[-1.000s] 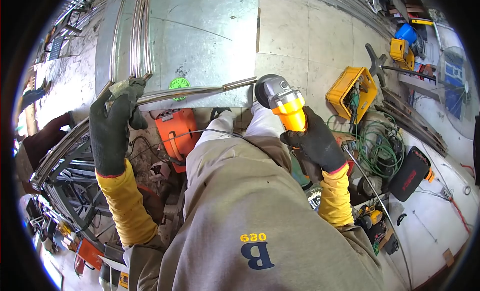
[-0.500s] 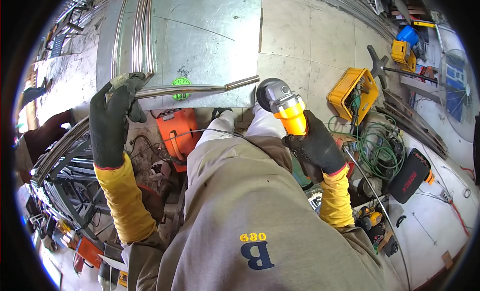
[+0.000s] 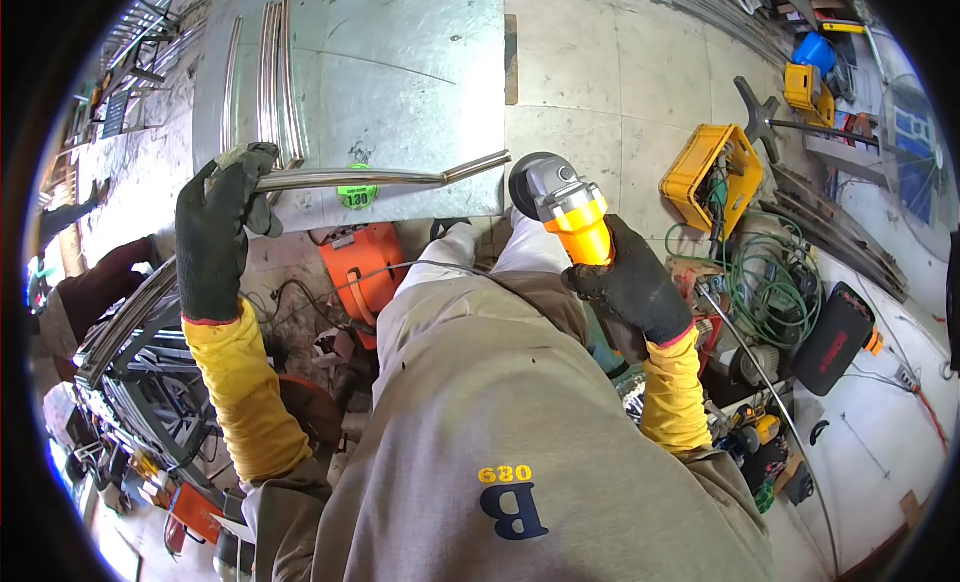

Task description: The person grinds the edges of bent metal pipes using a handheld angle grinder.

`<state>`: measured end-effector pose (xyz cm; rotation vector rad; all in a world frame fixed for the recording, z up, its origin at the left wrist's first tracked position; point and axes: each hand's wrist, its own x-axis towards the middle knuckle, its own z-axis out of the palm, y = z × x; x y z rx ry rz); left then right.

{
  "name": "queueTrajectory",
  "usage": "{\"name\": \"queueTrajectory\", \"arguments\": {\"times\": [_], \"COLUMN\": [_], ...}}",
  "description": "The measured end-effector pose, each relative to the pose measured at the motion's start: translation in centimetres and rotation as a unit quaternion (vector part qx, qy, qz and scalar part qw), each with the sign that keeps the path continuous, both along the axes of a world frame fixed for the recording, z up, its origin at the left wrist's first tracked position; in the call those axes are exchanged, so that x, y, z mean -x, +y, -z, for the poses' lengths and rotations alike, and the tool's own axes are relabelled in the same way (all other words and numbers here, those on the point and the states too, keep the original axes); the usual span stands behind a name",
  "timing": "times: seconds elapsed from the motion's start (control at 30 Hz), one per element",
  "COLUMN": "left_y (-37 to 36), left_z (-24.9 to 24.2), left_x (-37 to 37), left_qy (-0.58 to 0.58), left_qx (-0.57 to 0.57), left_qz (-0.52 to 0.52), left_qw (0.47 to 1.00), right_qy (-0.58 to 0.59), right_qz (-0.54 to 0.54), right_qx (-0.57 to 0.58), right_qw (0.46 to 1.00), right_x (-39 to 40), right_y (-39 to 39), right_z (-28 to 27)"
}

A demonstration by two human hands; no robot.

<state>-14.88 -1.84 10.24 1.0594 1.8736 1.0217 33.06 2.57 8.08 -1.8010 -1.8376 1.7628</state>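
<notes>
My left hand (image 3: pixel 235 207), in a dark glove, is closed around one end of a shiny metal tube (image 3: pixel 370 179) that reaches across to the right. A short angled piece (image 3: pixel 476 166) forms the tube's far end. My right hand (image 3: pixel 640 287), also gloved, grips the yellow body of an angle grinder (image 3: pixel 570 217). The grinder's dark disc (image 3: pixel 522 187) faces the tube's angled end, a small gap from its tip. Behind the tube lies a sheet-metal surface (image 3: pixel 400 92) with a green round sticker (image 3: pixel 358 190) showing 1.30.
Several metal tubes (image 3: pixel 278 82) lie on the sheet. An orange machine (image 3: pixel 362 267) stands by my legs, with a cable crossing them. At right are a yellow crate (image 3: pixel 690 172), a coiled green hose (image 3: pixel 770 292) and a black case (image 3: pixel 834 344). A metal rack (image 3: pixel 150 352) stands left, beside another person's sleeve (image 3: pixel 110 277).
The view has shifted slightly. The tube and my left hand sit a little further left, and the grinder stays near the tube's end. Both grips are the same.
</notes>
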Motion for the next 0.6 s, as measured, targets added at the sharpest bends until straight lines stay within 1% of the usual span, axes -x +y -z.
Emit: {"name": "queueTrajectory", "arguments": {"times": [0.07,0.1,0.17,0.2,0.23,0.27,0.3,0.37,0.4,0.47,0.5,0.53,0.57,0.6], "left_y": [0.3,0.2,-0.1,-0.1,-0.1,-0.2,-0.2,0.1,0.6,2.0,2.3,2.4,2.4,2.3], "left_z": [-0.4,-0.3,-0.1,-0.2,-0.2,-0.3,0.0,1.1,0.7,-0.6,-0.4,-0.2,0.0,0.6], "left_x": [-0.2,-0.2,0.0,0.0,0.0,0.1,0.4,1.2,0.9,0.0,0.4,1.0,1.6,2.3], "left_qy": [-0.086,-0.085,-0.015,-0.014,-0.028,-0.041,-0.040,0.051,0.051,0.002,0.002,0.076,0.149,0.149], "left_qx": [0.034,0.033,-0.023,-0.023,0.001,0.026,0.027,-0.014,-0.014,0.051,0.051,0.018,-0.014,-0.013], "left_qz": [-0.046,-0.043,0.046,0.048,0.026,0.004,0.003,0.061,0.059,0.018,0.017,0.092,0.167,0.169], "left_qw": [0.995,0.995,0.999,0.998,0.999,0.999,0.999,0.997,0.997,0.999,0.999,0.993,0.974,0.974], "right_qy": [0.007,0.012,0.016,0.008,-0.001,0.000,0.014,0.027,0.030,0.033,0.023,0.013,0.013,0.028], "right_qz": [0.008,0.011,0.016,0.001,-0.016,-0.017,-0.017,-0.019,-0.012,-0.007,0.005,0.017,0.017,0.015], "right_qx": [0.000,0.011,0.021,0.027,0.034,0.035,0.021,0.007,0.011,0.014,0.032,0.050,0.052,0.031], "right_qw": [1.000,1.000,1.000,1.000,0.999,0.999,1.000,0.999,0.999,0.999,0.999,0.998,0.998,0.999], "right_x": [-0.1,0.2,0.4,0.6,0.7,0.6,0.3,0.0,-0.1,-0.3,-0.4,-0.4,-0.3,-0.3], "right_y": [-0.1,0.1,0.7,1.0,1.1,1.0,0.8,0.5,0.3,0.1,0.0,0.0,-0.1,-0.1], "right_z": [0.0,0.0,-0.3,-0.5,-0.6,-0.4,0.1,0.4,0.4,0.3,0.3,0.3,0.4,0.5]}}
